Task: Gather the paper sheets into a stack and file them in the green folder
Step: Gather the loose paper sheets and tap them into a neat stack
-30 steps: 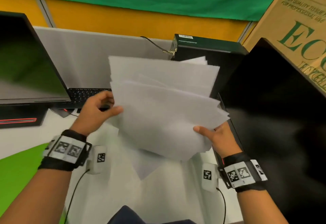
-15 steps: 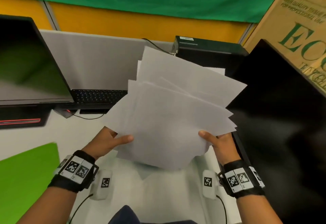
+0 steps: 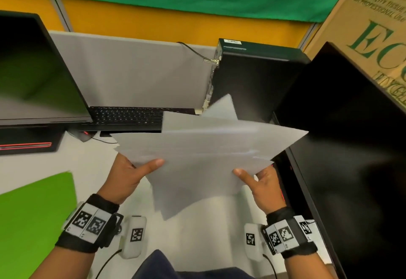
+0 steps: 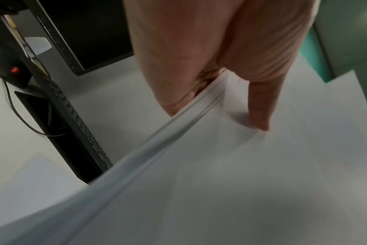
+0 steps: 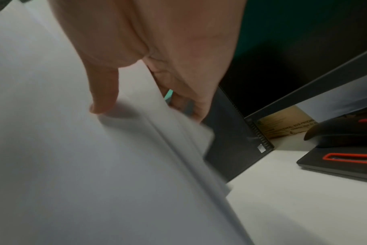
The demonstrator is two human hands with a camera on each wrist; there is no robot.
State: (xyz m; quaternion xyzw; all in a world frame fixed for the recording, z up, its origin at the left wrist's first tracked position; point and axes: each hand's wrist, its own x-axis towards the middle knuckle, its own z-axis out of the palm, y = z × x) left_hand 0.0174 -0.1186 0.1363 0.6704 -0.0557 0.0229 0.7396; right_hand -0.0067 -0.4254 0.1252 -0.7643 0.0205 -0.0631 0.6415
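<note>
Both thumbs press on top with fingers (image 5: 184, 106) underneath: the left hand (image 3: 126, 177) and right hand (image 3: 264, 187) grasp the fanned paper sheets (image 3: 204, 146) at frame centre, above the desk (image 3: 26, 168). The green folder (image 3: 33, 212) lies lower left.

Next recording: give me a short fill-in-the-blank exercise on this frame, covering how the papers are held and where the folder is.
1. The paper sheets are held by ____ hands at once.
2. The left hand pins the sheets with its ____ lying on top.
3. The green folder lies on the desk to the person's ____.
4. The sheets' corners are fanned out, so the stack is not yet ____.

Missing words: both; thumb; left; aligned
</note>
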